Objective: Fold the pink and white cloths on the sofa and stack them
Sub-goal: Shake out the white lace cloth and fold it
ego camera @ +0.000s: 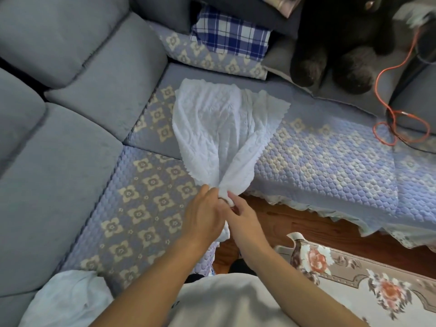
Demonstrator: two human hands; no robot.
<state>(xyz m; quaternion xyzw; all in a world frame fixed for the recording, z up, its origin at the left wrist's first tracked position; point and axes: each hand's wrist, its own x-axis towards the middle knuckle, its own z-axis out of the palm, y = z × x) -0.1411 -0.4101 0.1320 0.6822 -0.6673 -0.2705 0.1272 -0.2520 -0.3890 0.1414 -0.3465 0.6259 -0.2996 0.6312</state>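
A white textured cloth with scalloped edges lies fanned out over the corner of the sofa seat, its near end gathered into a bunch at the seat's front edge. My left hand and my right hand both grip that bunched end, side by side. A second pale cloth lies crumpled on the seat at the lower left, beside my left arm. I see no pink cloth for certain.
The grey corner sofa carries quilted flower-patterned covers. A blue checked pillow and a dark plush toy sit at the back. An orange cable coils at right. A floral rug covers the wooden floor.
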